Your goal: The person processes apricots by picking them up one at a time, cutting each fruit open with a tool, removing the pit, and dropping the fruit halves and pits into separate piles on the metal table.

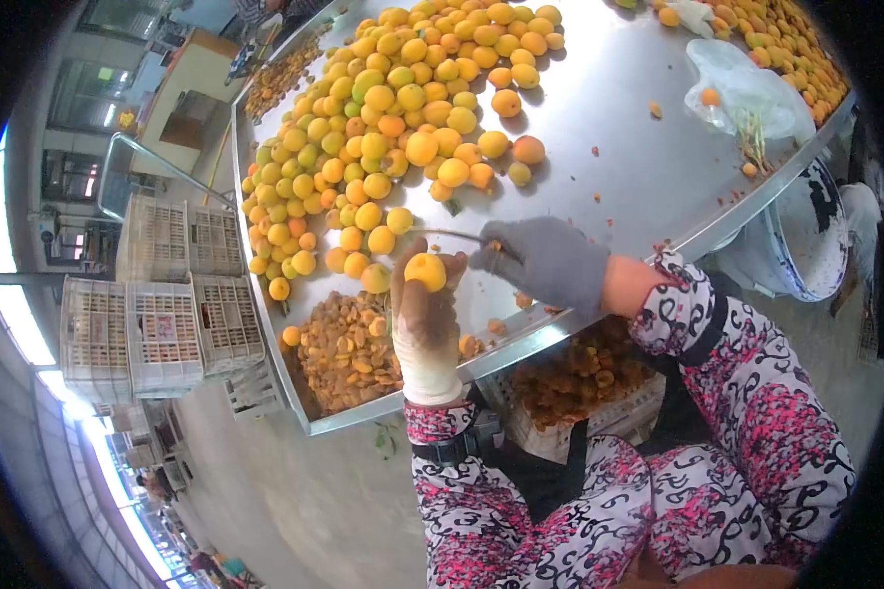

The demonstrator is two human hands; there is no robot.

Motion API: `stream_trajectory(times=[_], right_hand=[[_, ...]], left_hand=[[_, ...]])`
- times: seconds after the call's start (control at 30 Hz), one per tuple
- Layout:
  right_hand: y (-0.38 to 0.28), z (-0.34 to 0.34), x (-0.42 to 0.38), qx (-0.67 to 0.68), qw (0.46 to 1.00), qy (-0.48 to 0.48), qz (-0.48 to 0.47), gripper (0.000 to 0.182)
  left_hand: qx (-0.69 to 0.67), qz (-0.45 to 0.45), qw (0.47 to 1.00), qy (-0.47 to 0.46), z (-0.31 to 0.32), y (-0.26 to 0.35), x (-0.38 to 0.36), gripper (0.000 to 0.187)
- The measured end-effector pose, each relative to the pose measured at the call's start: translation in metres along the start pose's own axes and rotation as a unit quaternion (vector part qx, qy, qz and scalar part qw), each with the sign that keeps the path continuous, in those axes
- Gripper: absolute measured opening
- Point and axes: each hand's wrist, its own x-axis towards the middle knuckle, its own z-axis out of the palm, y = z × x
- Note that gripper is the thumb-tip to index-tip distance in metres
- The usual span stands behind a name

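The left hand (424,329) is closed around an apricot (425,271) at its fingertips — the right hand (543,261), at three o'clock and just beside it, grips a thin blade (447,235) whose long axis runs level above the fruit.

one head-worn fisheye view, tilted, looking down close over the steel table (638,167) edge.

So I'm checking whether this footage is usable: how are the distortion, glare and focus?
Head view: strong fisheye, black corners, the metal table curving; glare on its bare steel and blown-out daylight at left; the left hand holding the apricot looks reasonably sharp, the edges softer.
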Motion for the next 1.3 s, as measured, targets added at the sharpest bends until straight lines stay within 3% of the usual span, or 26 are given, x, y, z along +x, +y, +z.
stream_trajectory(times=[0.07, 0.3, 0.43, 0.5, 0.63, 0.73, 0.8, 0.87, 0.97, 1.1, 1.13, 1.17, 1.2, 1.27, 1.3], right_hand=[[-0.004, 0.006, -0.006, 0.027, 0.998, -0.021, -0.046, 0.036], [-0.015, 0.009, -0.012, 0.032, 0.998, -0.061, -0.016, 0.038], [-0.013, 0.024, -0.012, 0.051, 0.997, -0.062, 0.012, 0.038], [-0.014, 0.033, -0.015, 0.043, 0.999, -0.018, 0.017, 0.039], [-0.011, 0.034, -0.011, 0.036, 0.999, -0.019, 0.031, 0.040], [-0.001, 0.030, -0.004, 0.098, 0.995, -0.016, -0.006, 0.041], [-0.001, 0.021, -0.001, 0.079, 0.996, -0.039, -0.026, 0.041], [0.000, 0.027, -0.004, 0.093, 0.995, -0.021, -0.037, 0.040], [-0.005, 0.039, -0.008, 0.108, 0.994, 0.018, -0.019, 0.036], [-0.008, 0.031, -0.007, 0.112, 0.993, 0.036, 0.004, 0.033], [-0.010, 0.024, -0.007, 0.127, 0.992, 0.021, 0.009, 0.033], [-0.010, 0.021, -0.006, 0.127, 0.992, 0.021, 0.009, 0.033], [-0.010, 0.018, -0.006, 0.081, 0.997, -0.006, 0.003, 0.032], [-0.012, 0.020, -0.008, 0.037, 0.999, -0.035, -0.003, 0.032], [-0.015, 0.026, -0.011, 0.011, 0.999, -0.036, 0.006, 0.033]], left_hand=[[-0.065, -0.033, 0.997, -0.021, 0.003, 0.005, -0.001, 0.054], [-0.135, -0.065, 0.989, -0.022, -0.002, 0.001, 0.000, 0.059], [-0.063, -0.052, 0.997, 0.004, 0.006, -0.002, -0.002, 0.058], [-0.221, -0.106, 0.969, 0.009, 0.011, -0.012, -0.002, 0.057], [-0.238, -0.112, 0.965, 0.018, 0.019, -0.010, 0.002, 0.057], [-0.128, -0.119, 0.984, 0.029, 0.017, -0.001, 0.004, 0.056], [0.095, 0.046, 0.994, -0.011, 0.023, 0.006, 0.002, 0.054], [0.058, 0.005, 0.998, 0.009, 0.024, 0.005, 0.002, 0.051], [-0.224, -0.089, 0.970, 0.036, 0.041, -0.007, 0.002, 0.041], [-0.246, -0.103, 0.960, 0.083, 0.038, -0.009, 0.005, 0.038], [-0.013, -0.029, 0.998, 0.057, 0.029, -0.008, 0.008, 0.040], [0.219, 0.046, 0.974, 0.028, 0.023, -0.010, 0.009, 0.042], [0.219, 0.044, 0.974, 0.027, 0.021, -0.013, 0.006, 0.042], [-0.044, -0.053, 0.993, 0.091, 0.035, -0.002, 0.006, 0.049], [-0.079, -0.098, 0.986, 0.113, 0.040, 0.001, 0.006, 0.055]])
